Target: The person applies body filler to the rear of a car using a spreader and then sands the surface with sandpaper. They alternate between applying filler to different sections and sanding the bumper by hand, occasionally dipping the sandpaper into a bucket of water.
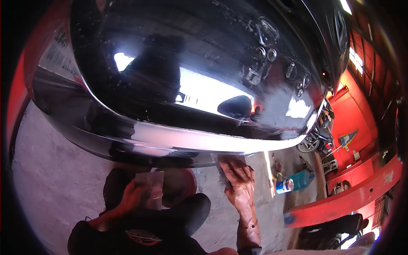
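A glossy black car fills the upper view, its rear bumper curving across the middle. My right hand reaches up to the bumper's lower edge, fingers bent over a dark, thin flat piece; its material cannot be made out. Lower left, my left hand grips a pale, thin rectangular sheet by its side. That sheet is away from the car. Between my knees, partly behind the sheet, stands a round reddish tub, its inside dark.
To the right on the concrete floor are a blue-and-white can and a teal bottle. A red beam runs across the right side. A wheel stands farther back by the red wall.
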### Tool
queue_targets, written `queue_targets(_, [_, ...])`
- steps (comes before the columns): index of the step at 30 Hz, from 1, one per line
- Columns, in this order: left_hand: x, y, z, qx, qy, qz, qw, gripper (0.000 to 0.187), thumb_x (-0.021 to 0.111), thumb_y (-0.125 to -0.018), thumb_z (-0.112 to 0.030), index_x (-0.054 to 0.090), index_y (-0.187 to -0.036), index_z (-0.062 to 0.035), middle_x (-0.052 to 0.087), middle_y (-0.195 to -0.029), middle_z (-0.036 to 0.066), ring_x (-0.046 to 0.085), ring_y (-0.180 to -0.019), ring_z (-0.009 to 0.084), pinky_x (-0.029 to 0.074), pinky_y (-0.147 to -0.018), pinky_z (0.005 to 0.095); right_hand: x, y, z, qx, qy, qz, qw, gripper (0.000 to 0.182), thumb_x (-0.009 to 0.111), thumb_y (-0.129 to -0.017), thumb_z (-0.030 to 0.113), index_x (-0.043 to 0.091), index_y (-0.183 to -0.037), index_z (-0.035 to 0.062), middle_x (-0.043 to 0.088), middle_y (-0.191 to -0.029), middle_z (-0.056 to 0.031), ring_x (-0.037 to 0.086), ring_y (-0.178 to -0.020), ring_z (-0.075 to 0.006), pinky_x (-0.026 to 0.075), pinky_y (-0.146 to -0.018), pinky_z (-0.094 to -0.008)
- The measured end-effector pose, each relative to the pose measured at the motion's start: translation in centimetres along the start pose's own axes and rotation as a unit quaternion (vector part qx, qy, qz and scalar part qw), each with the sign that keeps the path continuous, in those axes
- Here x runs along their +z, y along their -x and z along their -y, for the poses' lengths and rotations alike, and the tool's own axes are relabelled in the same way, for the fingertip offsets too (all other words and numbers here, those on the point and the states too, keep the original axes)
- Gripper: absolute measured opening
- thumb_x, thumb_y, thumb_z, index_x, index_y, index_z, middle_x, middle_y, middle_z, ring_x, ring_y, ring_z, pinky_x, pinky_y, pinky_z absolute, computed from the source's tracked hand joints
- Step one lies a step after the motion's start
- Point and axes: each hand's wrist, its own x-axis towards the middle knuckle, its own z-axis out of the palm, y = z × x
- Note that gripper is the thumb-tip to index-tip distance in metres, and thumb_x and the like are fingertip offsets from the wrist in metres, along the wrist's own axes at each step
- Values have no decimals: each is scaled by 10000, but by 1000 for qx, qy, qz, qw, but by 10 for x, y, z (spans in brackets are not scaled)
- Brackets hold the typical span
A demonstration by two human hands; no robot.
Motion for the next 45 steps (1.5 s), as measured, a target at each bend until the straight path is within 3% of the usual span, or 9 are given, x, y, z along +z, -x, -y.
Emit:
queue_targets(6, [9,-8,-5,94,-44,33,994,271,550,-969,-109,599,-1216,-10,633,-1152,70,576,-1062,148,461,-966,321,22,-33,2,-62,42,-3,997,819,660,-564,-57,648,-1337,211,612,-1358,-73,502,-1313,-301,333,-1118,-466])
queue_targets(15, [12,-13,-18,34,-31,47,998,295,544,-989,-100,564,-1266,1,617,-1196,81,574,-1127,172,456,-1007,342,41,-37,-2,-41,38,12,998,796,711,-597,-9,639,-1343,261,585,-1386,-46,471,-1334,-307,329,-1114,-487])
queue_targets(17, [16,-11,-24,-27,183,112,976,316,545,-994,-97,537,-1292,9,600,-1225,102,573,-1124,182,471,-1006,361,39,-32,1,-35,19,3,999,790,700,-591,-21,647,-1331,250,588,-1377,-54,489,-1309,-307,363,-1065,-480])
queue_targets(20, [25,-9,-33,-57,187,92,976,330,542,-998,-94,518,-1309,14,588,-1244,116,567,-1130,191,481,-1006,377,16,-22,8,-31,28,34,999,783,678,-588,-42,652,-1322,231,596,-1361,-66,512,-1274,-312,391,-1014,-469])
queue_targets(23, [17,-13,-25,-3,-10,66,998,323,543,-997,-98,527,-1303,8,595,-1232,102,563,-1134,180,477,-1000,366,-10,-27,12,-22,5,4,1000,785,660,-588,-57,653,-1321,221,603,-1346,-77,511,-1273,-316,391,-1013,-465])
queue_targets(33, [5,-11,-5,17,-26,43,999,337,568,-989,-112,544,-1311,-14,608,-1232,71,558,-1137,148,463,-990,326,39,-41,-7,-36,19,17,999,806,698,-591,4,622,-1351,261,568,-1358,-76,470,-1291,-357,326,-1096,-517])
queue_targets(36, [5,-12,1,25,-36,42,998,318,550,-996,-87,544,-1304,-8,607,-1221,88,571,-1142,191,468,-1022,377,44,-38,-9,-31,31,37,998,787,748,-645,96,575,-1383,309,521,-1391,-26,430,-1319,-351,327,-1081,-576])
queue_targets(38, [13,-14,-6,23,198,143,969,329,525,-997,-41,514,-1323,2,588,-1228,119,581,-1155,250,465,-1067,470,41,-39,-4,-29,19,19,999,814,696,-583,2,618,-1356,245,572,-1344,-79,473,-1285,-353,329,-1086,-513])
queue_targets(45, [11,-16,2,-81,138,88,983,389,502,-989,-14,444,-1373,10,526,-1294,194,547,-1219,358,427,-1082,616,12,-14,-5,-28,14,47,998,821,693,-560,-12,634,-1344,222,588,-1348,-63,495,-1265,-322,361,-1041,-468])
